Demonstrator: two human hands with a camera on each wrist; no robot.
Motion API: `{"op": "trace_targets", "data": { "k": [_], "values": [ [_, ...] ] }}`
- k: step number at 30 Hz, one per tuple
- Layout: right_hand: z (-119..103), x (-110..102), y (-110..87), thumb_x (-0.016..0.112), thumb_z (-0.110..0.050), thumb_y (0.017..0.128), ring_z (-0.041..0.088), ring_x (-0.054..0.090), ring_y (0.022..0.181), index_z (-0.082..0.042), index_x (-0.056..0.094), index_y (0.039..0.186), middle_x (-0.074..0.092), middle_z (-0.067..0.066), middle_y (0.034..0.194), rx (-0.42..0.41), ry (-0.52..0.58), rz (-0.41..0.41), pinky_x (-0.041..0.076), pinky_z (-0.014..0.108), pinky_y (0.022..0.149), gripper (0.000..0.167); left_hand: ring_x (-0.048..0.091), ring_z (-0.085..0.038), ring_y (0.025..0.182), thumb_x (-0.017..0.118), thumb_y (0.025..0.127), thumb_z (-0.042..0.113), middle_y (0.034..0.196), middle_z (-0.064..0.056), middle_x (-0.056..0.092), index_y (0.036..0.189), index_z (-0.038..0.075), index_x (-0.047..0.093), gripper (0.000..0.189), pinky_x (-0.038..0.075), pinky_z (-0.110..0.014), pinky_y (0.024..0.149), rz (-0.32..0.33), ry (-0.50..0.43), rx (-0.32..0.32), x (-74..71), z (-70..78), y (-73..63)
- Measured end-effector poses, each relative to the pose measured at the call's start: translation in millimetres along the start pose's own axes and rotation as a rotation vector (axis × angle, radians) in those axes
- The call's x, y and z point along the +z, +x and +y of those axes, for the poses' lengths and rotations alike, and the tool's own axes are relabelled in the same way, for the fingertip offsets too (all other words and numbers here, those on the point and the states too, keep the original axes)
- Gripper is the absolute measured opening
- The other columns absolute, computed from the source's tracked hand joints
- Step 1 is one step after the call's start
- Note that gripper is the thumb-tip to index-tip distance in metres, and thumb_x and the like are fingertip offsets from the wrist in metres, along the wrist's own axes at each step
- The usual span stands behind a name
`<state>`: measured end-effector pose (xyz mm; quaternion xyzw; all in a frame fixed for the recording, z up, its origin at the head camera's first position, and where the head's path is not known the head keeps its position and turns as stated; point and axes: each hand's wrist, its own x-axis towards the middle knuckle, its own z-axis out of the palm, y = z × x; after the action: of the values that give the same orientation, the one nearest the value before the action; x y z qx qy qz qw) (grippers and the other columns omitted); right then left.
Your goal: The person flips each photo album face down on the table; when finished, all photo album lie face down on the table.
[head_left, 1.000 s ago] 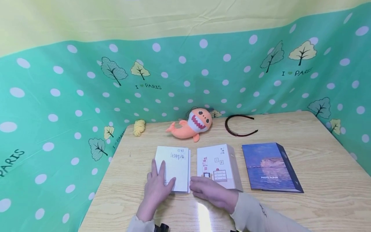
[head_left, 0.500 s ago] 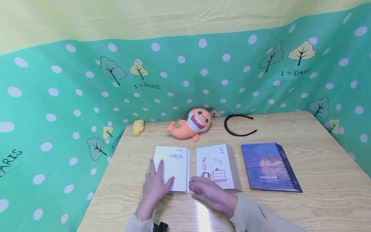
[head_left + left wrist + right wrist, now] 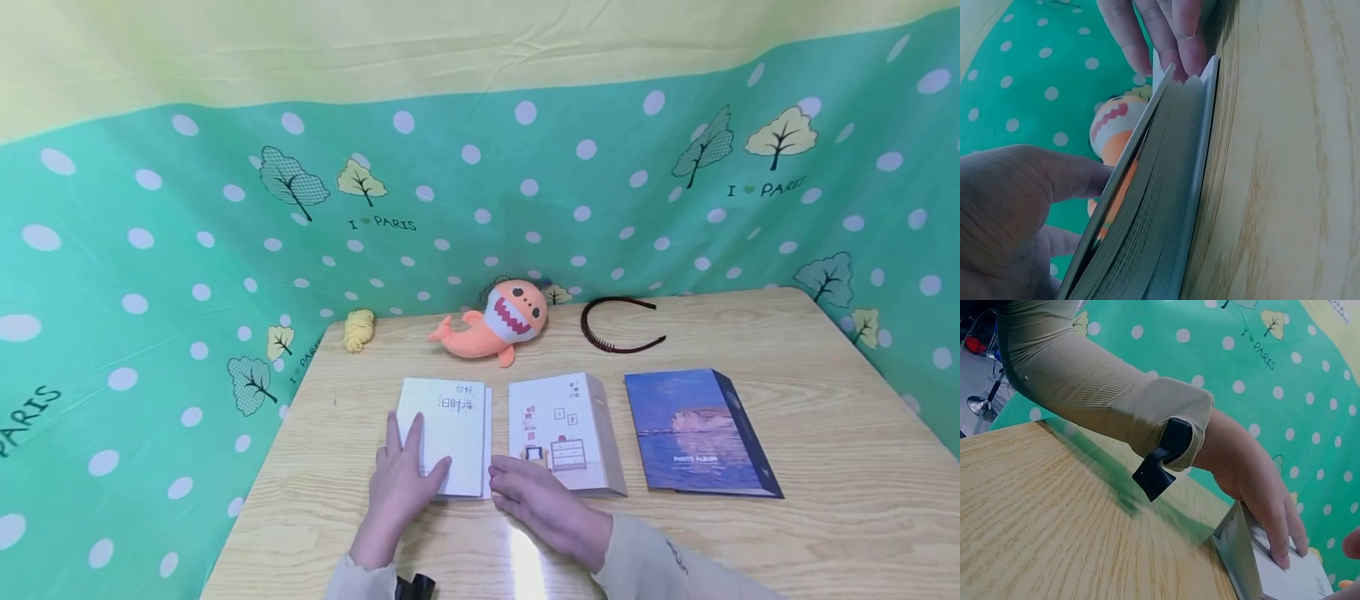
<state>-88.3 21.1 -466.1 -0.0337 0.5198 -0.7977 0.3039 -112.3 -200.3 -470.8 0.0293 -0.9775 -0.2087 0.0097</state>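
A white hardback book [image 3: 453, 437] with Chinese characters on its cover lies at the centre left of the table. Across the left part of that cover spreads my left hand [image 3: 405, 479], fingers extended and thumb toward the right. In the left wrist view the book [image 3: 1166, 169] shows its page edges, its upper cover standing slightly off the pages, with the left thumb [image 3: 1082, 178] against it. My right hand [image 3: 540, 498] is at the book's lower right edge, fingers straight and together, overlapping the corner of a second white book [image 3: 555, 408]. Nothing is gripped in it.
Right of the second book lies a blue photo album [image 3: 697, 429]. Along the back are a pale yellow yarn skein [image 3: 359, 330], an orange shark plush [image 3: 483, 333] and a dark toothed headband [image 3: 600, 337]. Green polka-dot cloth [image 3: 450, 200] encloses the table.
My left hand and the book's upper cover have shifted slightly left. The right hand stays at the book's right edge with little change.
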Motion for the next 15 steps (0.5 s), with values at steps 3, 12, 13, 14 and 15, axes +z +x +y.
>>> {"op": "trace_targets", "data": {
  "k": [3, 12, 13, 14, 15],
  "values": [
    [1.3, 0.7, -0.5, 0.052, -0.010, 0.097, 0.045, 0.020, 0.142, 0.019, 0.016, 0.145, 0.016, 0.035, 0.153, -0.006, -0.003, 0.013, 0.026, 0.050, 0.113, 0.067, 0.043, -0.054, 0.119, 0.069, 0.085, 0.043, 0.159, -0.028, 0.004, 0.153, 0.009, 0.032, 0.085, 0.046, -0.065, 0.082, -0.001, -0.011, -0.007, -0.1, -0.6, 0.0],
    [7.7, 0.2, -0.3, 0.049, -0.009, 0.097, 0.044, 0.024, 0.141, 0.019, 0.016, 0.145, 0.013, 0.033, 0.155, -0.051, 0.020, 0.020, 0.028, 0.045, 0.113, 0.065, 0.037, -0.058, 0.125, 0.070, 0.084, 0.043, 0.157, -0.031, -0.002, 0.154, 0.013, 0.031, 0.086, 0.043, -0.069, 0.086, -0.012, -0.055, -0.051, -2.0, -2.7, 1.1],
    [8.1, 0.2, -0.1, 0.050, -0.009, 0.097, 0.043, 0.025, 0.140, 0.019, 0.016, 0.145, 0.014, 0.033, 0.155, -0.054, 0.026, 0.023, 0.029, 0.044, 0.113, 0.065, 0.036, -0.058, 0.126, 0.070, 0.084, 0.043, 0.157, -0.031, -0.003, 0.154, 0.014, 0.030, 0.086, 0.042, -0.070, 0.087, -0.014, -0.060, -0.054, -2.0, -3.3, 1.5],
    [8.3, 0.2, 0.1, 0.050, -0.009, 0.097, 0.042, 0.027, 0.140, 0.018, 0.017, 0.145, 0.014, 0.032, 0.155, -0.056, 0.033, 0.025, 0.030, 0.043, 0.113, 0.064, 0.034, -0.059, 0.127, 0.070, 0.084, 0.043, 0.157, -0.031, -0.003, 0.154, 0.014, 0.030, 0.086, 0.040, -0.071, 0.088, -0.017, -0.065, -0.056, -2.0, -3.9, 1.8],
    [8.5, 0.4, 0.1, 0.050, -0.009, 0.097, 0.041, 0.028, 0.140, 0.018, 0.017, 0.145, 0.014, 0.032, 0.155, -0.057, 0.038, 0.028, 0.031, 0.042, 0.113, 0.064, 0.033, -0.059, 0.128, 0.070, 0.084, 0.043, 0.157, -0.031, -0.003, 0.154, 0.014, 0.030, 0.086, 0.039, -0.072, 0.089, -0.019, -0.068, -0.057, -1.9, -4.6, 2.2]
  ]
}}
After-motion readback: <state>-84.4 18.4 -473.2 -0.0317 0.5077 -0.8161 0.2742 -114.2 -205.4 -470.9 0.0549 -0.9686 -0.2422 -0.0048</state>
